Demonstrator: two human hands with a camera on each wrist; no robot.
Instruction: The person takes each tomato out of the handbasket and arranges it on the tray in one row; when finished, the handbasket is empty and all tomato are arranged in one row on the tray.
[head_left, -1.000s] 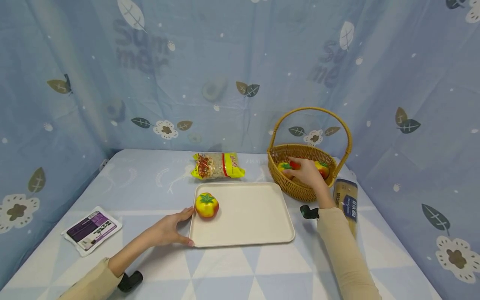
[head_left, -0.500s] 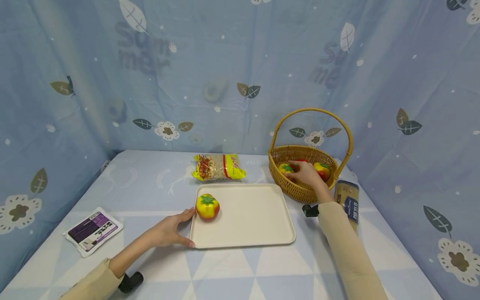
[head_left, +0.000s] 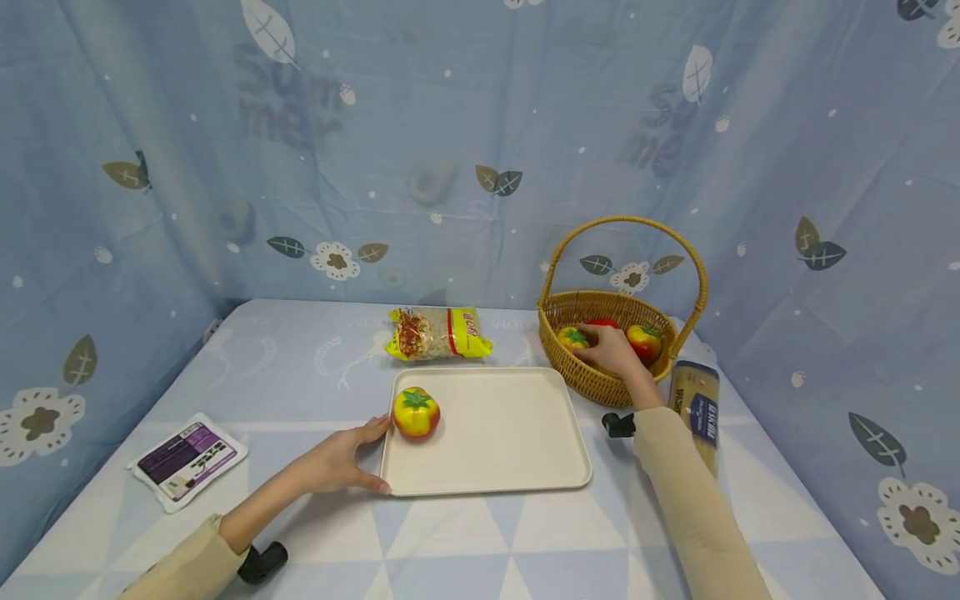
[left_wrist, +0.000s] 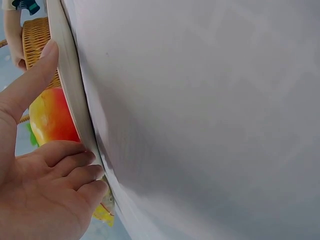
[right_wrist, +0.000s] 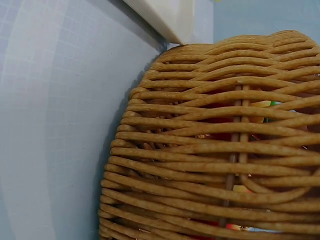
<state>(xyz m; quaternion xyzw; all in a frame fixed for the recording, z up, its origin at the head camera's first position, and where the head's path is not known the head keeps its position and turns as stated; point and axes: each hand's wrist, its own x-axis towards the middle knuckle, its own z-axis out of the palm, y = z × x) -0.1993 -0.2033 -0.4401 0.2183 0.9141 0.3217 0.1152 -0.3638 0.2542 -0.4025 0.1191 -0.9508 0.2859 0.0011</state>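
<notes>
A cream tray (head_left: 495, 433) lies mid-table, with a yellow-red toy tomato (head_left: 416, 412) topped by green leaves near its left end. My left hand (head_left: 341, 458) touches the tray's left edge, thumb and fingers spread apart; the left wrist view shows the fingertips (left_wrist: 95, 170) against the rim. At the back right, my right hand (head_left: 615, 350) reaches into a wicker basket (head_left: 592, 387). Its thumb and fingers pinch a yellow toy tomato (head_left: 572, 337) there. Another tomato (head_left: 643, 342) and a red item (head_left: 602, 322) also sit inside. Basket weave (right_wrist: 200, 150) hides the right hand in the right wrist view.
The basket's tall handle (head_left: 622, 218) arches above the right hand. A yellow food bag (head_left: 438, 333) lies behind the tray, and a brown spaghetti pack (head_left: 693, 408) lies right of the basket. A white and purple packet (head_left: 187, 461) is at far left.
The red item, between my right fingers a second ago, now lies deeper in the basket behind the hand. The right fingers have moved onto the yellow tomato. My left hand stays at the tray.
</notes>
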